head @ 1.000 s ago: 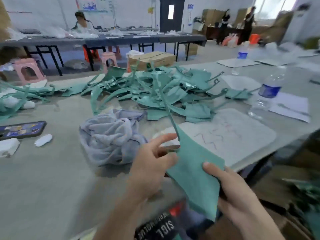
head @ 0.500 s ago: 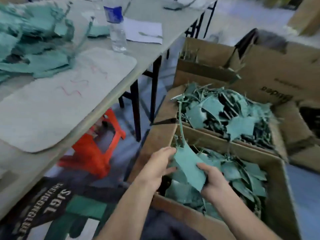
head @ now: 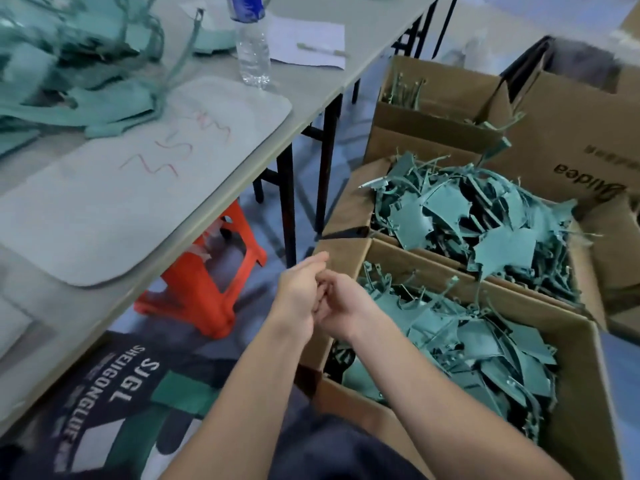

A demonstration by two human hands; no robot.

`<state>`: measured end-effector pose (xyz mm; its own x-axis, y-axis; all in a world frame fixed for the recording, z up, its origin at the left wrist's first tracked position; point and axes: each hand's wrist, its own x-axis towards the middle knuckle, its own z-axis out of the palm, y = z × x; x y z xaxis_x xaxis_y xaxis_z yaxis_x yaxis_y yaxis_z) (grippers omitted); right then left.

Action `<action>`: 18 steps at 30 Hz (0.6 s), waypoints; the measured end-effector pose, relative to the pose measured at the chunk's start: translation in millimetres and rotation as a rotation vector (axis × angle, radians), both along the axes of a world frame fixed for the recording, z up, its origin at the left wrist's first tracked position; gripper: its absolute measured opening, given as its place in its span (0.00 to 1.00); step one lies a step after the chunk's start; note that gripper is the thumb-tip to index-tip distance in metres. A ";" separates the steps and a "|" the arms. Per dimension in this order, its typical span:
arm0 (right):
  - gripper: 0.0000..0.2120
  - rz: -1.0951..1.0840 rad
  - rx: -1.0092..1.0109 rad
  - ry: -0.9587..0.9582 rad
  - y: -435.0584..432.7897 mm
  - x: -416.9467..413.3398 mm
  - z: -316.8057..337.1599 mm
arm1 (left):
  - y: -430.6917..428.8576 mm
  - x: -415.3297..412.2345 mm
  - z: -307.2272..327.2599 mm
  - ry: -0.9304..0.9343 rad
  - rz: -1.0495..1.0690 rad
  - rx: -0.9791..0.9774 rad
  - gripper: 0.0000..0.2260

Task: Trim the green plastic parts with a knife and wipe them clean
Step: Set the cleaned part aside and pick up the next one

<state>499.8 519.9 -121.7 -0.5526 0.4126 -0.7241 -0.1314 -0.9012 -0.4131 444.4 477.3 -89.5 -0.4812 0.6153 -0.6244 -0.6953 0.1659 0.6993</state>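
Both hands meet in mid-air just above the left rim of the near box (head: 391,259), beside the table (head: 363,22) edge.

Your left hand (head: 298,296): back to the camera, fingers fairly straight, pointing up and away, laid against the right hand. No part shows in it.

Your right hand (head: 344,308): touching the left, fingers tucked behind it. Cannot tell if they curl on anything.

Green parts (head: 467,344): loose heap filling the near box, flat pieces and thin stems mixed. None visibly in either hand.

Far box (head: 346,202): directly behind the near one, touching it, heaped with more green parts (head: 485,220) that rise over its rim. A third box (head: 415,143) behind that holds thin stems only.

On the table: a tangled pile (head: 69,64) of green parts at the upper left, its lower edge lying on a grey pad (head: 138,202) marked with red scribbles. A bottle (head: 252,46) stands upright just past the pad; a paper (head: 308,39) with a pen (head: 322,50) on it lies beside the bottle.

Under the table: an orange stool (head: 207,289).
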 end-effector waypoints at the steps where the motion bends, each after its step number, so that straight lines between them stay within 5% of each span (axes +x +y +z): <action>1: 0.20 0.011 0.032 0.037 1.7 -9.2 10.8 | 1.3 -8.9 9.0 0.063 -0.008 0.020 0.14; 4: 0.11 0.051 0.227 0.095 4.3 -35.6 50.5 | -5.2 -47.0 36.0 0.391 -0.117 0.066 0.14; 9: 0.09 0.214 0.698 0.149 18.6 -92.7 131.3 | -22.6 -129.0 109.2 0.893 -0.158 0.188 0.13; 14: 0.10 0.389 1.085 0.201 5.6 -176.6 201.1 | -83.6 -222.0 174.5 0.992 -0.041 0.160 0.09; 18: 0.14 0.596 1.218 0.299 -32.3 -258.0 223.3 | -156.4 -284.1 191.8 1.174 0.324 -0.069 0.08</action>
